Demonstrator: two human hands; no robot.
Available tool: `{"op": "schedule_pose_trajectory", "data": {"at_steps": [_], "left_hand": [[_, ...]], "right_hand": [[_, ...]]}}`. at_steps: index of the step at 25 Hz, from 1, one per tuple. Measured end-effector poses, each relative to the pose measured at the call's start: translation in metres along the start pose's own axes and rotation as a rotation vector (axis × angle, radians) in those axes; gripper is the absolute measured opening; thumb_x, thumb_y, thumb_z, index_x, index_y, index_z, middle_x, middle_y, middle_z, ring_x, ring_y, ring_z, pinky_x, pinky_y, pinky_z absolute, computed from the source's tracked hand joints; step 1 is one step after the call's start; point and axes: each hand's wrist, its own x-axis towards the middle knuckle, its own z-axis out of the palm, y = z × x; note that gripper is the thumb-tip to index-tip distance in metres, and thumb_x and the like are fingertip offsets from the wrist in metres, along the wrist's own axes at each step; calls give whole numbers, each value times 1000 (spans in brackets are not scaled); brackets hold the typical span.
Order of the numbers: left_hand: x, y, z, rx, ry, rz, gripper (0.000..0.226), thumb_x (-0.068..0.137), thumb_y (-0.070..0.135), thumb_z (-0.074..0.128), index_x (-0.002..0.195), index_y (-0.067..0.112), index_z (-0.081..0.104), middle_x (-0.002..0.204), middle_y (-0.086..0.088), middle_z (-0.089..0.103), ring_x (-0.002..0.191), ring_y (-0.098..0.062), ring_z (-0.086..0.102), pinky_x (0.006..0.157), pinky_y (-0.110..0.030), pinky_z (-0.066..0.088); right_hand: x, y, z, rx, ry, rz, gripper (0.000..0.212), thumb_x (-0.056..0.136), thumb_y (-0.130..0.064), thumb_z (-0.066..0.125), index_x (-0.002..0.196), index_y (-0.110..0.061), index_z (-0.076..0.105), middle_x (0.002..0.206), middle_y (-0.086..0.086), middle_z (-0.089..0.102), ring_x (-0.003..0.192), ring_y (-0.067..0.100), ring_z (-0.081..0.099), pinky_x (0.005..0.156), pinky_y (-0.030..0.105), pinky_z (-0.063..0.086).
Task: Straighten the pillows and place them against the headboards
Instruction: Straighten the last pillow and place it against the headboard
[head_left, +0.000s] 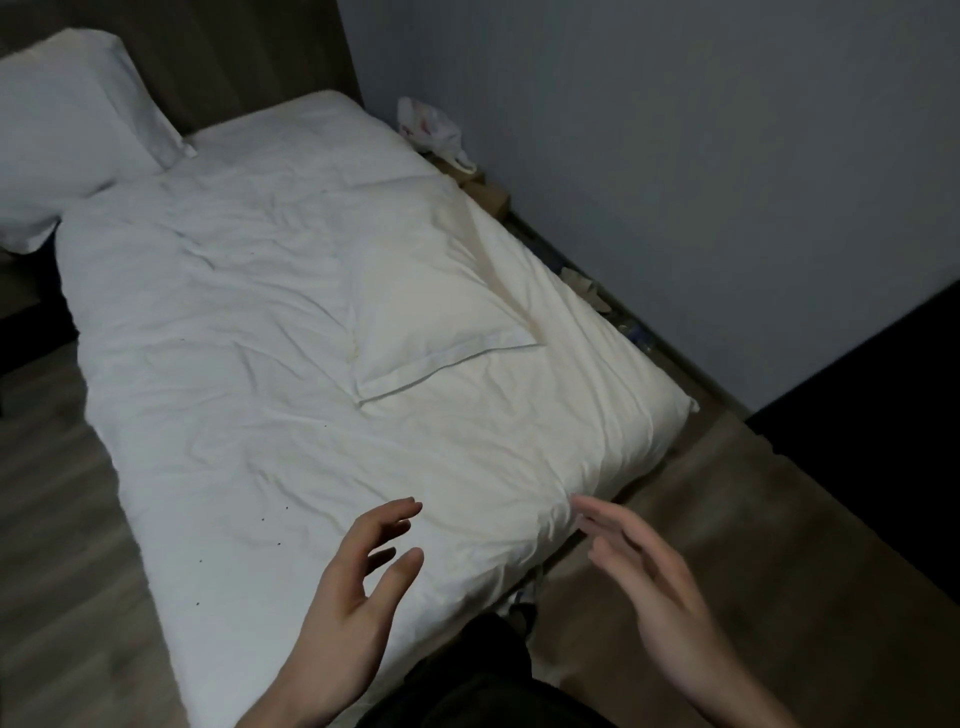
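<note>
Both hands, left hand (358, 587) and right hand (649, 577), spread empty; flat pillow (436, 317) lies well beyond fingertips.

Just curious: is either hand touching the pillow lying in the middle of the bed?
Apart. The head view shows both the left hand and right hand open near the bed's foot, with bare duvet before the pillow.

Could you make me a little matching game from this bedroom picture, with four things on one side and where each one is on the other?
Things:
1. flat pillow
2. propped pillow
3. plastic bag
4. left hand

Places:
A. on the floor by the wall, beside the bed
B. open, above the foot of the bed
C. lying mid-bed on the duvet
D. leaning at the headboard

Pairs: 1-C, 2-D, 3-A, 4-B
</note>
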Motion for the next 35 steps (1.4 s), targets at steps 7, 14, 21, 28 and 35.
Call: {"op": "schedule_pose_trajectory", "data": {"at_steps": [7, 14, 21, 28, 35], "left_hand": [[137, 45, 94, -24, -5, 50, 34, 101, 16, 62, 130, 32, 62, 137, 19, 61, 129, -2, 57, 106, -26, 46], [209, 83, 160, -63, 143, -16, 34, 101, 14, 61, 131, 31, 61, 139, 18, 60, 130, -3, 57, 105, -25, 44], [245, 114, 299, -210, 525, -208, 32, 103, 15, 59, 128, 33, 64, 136, 16, 65, 126, 1, 59, 100, -20, 46], [248, 167, 419, -291, 779, -270, 32, 98, 24, 65, 129, 29, 65, 136, 10, 66, 126, -4, 61, 101, -19, 48], [301, 174, 414, -202, 730, -222, 28, 99, 20, 65, 126, 27, 66, 133, 9, 67, 125, -7, 62, 97, -12, 48]], "right_hand": [[97, -40, -94, -111, 30, 1, 66, 67, -77, 75, 119, -36, 76, 125, -10, 75, 125, 6, 65, 112, 42, 47], [209, -83, -175, -142, -122, 55, 34, 91, -38, 70, 122, -28, 76, 127, -11, 74, 127, 5, 64, 118, 51, 43], [341, -123, -295, -347, -438, 77, 28, 103, -26, 60, 126, -35, 72, 130, -16, 71, 128, -1, 61, 117, 45, 44], [416, -162, -370, -430, -656, 87, 26, 103, -22, 60, 123, -31, 73, 125, -12, 74, 124, 4, 64, 116, 49, 44], [449, -167, -405, -409, -651, 12, 30, 97, -31, 57, 123, -35, 71, 122, -19, 74, 122, 0, 65, 108, 33, 51]]}}
